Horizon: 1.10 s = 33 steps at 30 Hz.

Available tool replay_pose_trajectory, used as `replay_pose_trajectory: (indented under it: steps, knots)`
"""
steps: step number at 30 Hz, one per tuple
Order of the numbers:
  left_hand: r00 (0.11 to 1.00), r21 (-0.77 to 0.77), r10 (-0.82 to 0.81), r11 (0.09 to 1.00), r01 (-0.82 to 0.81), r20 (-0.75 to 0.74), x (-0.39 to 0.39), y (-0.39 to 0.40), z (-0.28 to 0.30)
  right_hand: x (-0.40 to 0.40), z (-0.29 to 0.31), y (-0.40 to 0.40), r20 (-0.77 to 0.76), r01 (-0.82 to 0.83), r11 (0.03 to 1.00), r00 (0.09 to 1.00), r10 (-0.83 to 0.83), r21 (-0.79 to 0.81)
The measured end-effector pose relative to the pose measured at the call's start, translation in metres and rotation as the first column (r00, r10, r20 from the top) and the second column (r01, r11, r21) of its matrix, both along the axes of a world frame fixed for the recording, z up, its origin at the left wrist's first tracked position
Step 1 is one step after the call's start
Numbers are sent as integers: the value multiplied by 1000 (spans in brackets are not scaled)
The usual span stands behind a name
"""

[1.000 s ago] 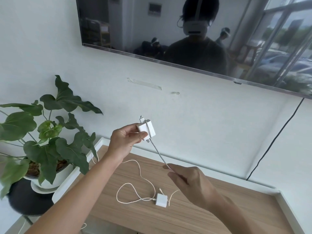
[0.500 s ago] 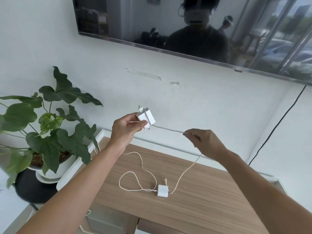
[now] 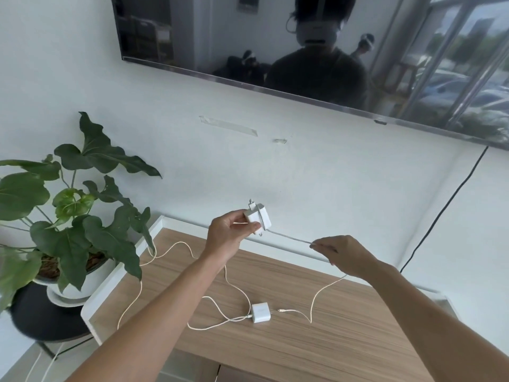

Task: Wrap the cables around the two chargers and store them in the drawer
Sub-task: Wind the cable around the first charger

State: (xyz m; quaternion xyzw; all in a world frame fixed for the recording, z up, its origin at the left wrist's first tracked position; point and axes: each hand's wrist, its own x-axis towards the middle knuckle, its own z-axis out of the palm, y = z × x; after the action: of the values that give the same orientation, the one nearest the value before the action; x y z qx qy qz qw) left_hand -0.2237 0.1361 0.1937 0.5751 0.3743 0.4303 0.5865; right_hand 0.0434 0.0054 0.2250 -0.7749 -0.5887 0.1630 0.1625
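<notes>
Two white chargers are in play above a wood-topped cabinet, and only one has begun to take its cable. A person's left hand is clenched around the first charger, held in the air above the cabinet's back edge with at least one turn of cord already lying across its body. The right hand, also above the cabinet and to the right of that charger, pinches the cable between thumb and fingertips, drawing a short taut run between the two hands. Below that hand the slack drops in a loop to the cabinet top, where its plug end lies just beside the second charger.

Wrapping well here probably means keeping that run lightly tight, laying each turn flat beside the last, and letting cord slide through the pinch instead of jerking it, so the trailing end does not drag the resting charger along.

That second charger sits on the cabinet top near its front, unwrapped, its own cable wandering back and left over the cabinet's left edge toward a potted plant.

No drawer stands open. Fronts below the cabinet top are only partly visible, and what they hold cannot be told. Neither charger is stored yet.
</notes>
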Motion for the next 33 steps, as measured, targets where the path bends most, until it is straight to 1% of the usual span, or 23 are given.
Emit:
replay_pose_trajectory:
  steps: [2, 5, 8, 11, 13, 16, 18, 22, 26, 29, 30, 32, 33]
  knots:
    - [1000, 9, 23, 1000, -23, 10, 1, 5, 4, -5, 3, -1, 36, -48, 999, 998, 48, 3]
    - [998, 15, 53, 998, -53, 20, -3, 17, 5, -24, 8, -8, 93, -183, 982, 980, 178, 48]
    - [996, -15, 86, 996, -86, 22, -11, 24, 4, -54, 9, -18, 156, -269, 960, 954, 255, 78]
    - [996, -33, 88, 996, -88, 23, -18, 24, 2, -81, 15, -23, 246, -390, 919, 898, 366, 57]
    - [997, -13, 72, 997, -72, -6, -21, 23, -1, -93, 28, -20, 315, -462, 882, 854, 414, 92]
    - [996, 41, 1, 999, 3, -88, -24, 21, -3, -103, 54, -10, 397, -526, 829, 813, 426, 189]
    - [992, 51, -58, 997, 64, -108, -26, 17, -2, -105, 70, -2, 431, -548, 797, 802, 415, 253]
    - [984, 23, -164, 986, 166, -73, -32, 7, -2, -100, 94, 12, 446, -555, 763, 805, 391, 332]
    - [950, 12, -302, 953, 304, -84, -37, -9, 2, -97, 102, 21, 408, -522, 778, 832, 375, 350]
    - [887, 34, -447, 891, 453, -112, -38, -23, 11, -96, 100, 23, 338, -478, 804, 867, 367, 354]
    - [869, 42, -481, 872, 488, -117, -39, -27, 15, -95, 99, 23, 272, -436, 826, 895, 354, 357]
    - [850, 63, -512, 851, 522, -126, -41, -34, 24, -91, 98, 23, 75, -327, 878, 944, 322, 350]
    - [850, 72, -514, 849, 524, -117, -42, -36, 28, -87, 96, 24, -27, -276, 898, 953, 303, 343]
